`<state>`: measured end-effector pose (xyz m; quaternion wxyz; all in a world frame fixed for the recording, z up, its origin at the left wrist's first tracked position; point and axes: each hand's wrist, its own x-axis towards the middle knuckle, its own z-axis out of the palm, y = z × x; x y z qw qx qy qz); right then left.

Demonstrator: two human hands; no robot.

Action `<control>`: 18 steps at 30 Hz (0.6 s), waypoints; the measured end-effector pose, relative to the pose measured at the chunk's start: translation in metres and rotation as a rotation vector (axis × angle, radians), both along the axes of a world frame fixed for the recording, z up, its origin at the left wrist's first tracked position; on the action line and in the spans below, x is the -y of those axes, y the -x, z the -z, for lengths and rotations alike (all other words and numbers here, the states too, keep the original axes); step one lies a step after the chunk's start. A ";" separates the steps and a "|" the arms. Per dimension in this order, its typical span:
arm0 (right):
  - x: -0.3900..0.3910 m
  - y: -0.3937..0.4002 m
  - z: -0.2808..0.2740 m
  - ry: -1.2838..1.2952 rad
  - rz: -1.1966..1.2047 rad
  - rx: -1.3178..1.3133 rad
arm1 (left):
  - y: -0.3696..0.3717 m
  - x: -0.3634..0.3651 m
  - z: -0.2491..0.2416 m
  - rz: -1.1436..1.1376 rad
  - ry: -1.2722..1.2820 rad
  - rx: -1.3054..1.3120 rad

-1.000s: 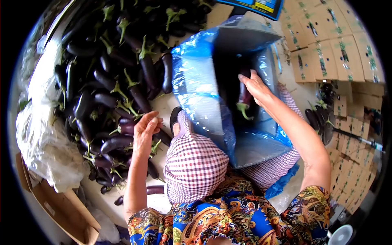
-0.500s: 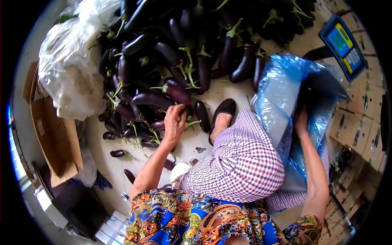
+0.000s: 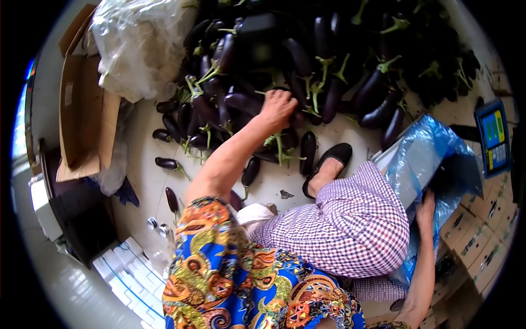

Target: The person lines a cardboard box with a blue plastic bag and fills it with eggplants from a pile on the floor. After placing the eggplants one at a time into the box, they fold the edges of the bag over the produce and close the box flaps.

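My left hand (image 3: 278, 108) reaches into the eggplant pile, its fingers curled over a dark eggplant that they mostly hide. Close beside it another glossy eggplant (image 3: 244, 103) lies on its side. A box lined with blue plastic (image 3: 419, 143) stands tilted by my right knee, its opening dark inside. My right hand (image 3: 425, 209) is at the near side of this opening, against the plastic; its fingertips do not show clearly.
A digital scale display (image 3: 495, 137) stands beyond the box, above stacked cartons (image 3: 482, 230). An open cardboard box (image 3: 82, 109) and a clear plastic bag (image 3: 139, 49) are at left. A few eggplants (image 3: 251, 171) lie loose near my shoe (image 3: 337, 155).
My view has turned, shifting the scene to the right. The left hand has reached farther forward into the pile. My right hand has drawn back from deep inside the box toward its opening.
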<state>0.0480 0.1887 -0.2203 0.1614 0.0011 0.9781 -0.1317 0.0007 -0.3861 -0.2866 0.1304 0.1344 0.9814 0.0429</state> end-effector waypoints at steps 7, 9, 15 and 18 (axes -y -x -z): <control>0.007 -0.005 -0.036 -0.084 -0.042 0.113 | -0.032 0.001 -0.075 0.072 -0.240 -0.263; 0.005 -0.003 -0.033 -0.080 -0.075 0.115 | -0.069 0.001 -0.122 0.005 -0.378 -0.449; -0.021 0.000 -0.001 0.285 0.039 0.157 | -0.232 0.046 -0.106 -0.179 -0.142 0.130; -0.012 0.000 -0.010 0.261 0.114 0.222 | -0.334 0.083 -0.059 -0.234 -0.063 0.344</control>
